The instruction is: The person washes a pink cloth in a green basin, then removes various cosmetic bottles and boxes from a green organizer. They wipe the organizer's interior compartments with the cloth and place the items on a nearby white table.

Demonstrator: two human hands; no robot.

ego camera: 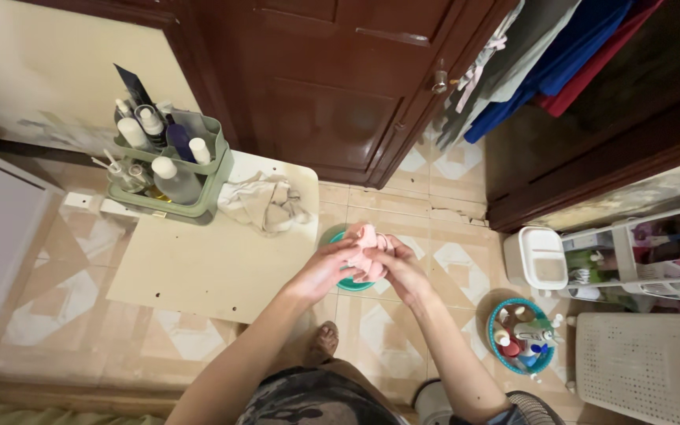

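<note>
Head view, looking straight down at a tiled floor [387,330]. Both hands meet over the floor, just right of a low cream table [198,267]. Left hand [326,270] and right hand [403,271] are wrapped around a bunched pink cloth [368,245], fingers curled and pressed into it from either side; the cloth bulges up between the two hands and is held in the air. Directly under the hands, partly hidden, a teal bowl [348,282] sits on the floor, only part of its rim showing. On the table's far left corner stands a green caddy [198,185] packed with bottles and tubes. Beside it on the table lies a crumpled beige rag [265,202], apart from the hands. A dark wooden door [332,86] closes the far side; clothes [545,55] in blue, red and grey hang to its right. Along the right edge: a white lidded bin [535,256], a white shelf rack [647,252] with small items, a white perforated basket [647,366], and a round blue basket [522,334] holding small bottles. A bare foot [325,340] shows below the hands, probably the person's own; the view there is cramped.
</note>
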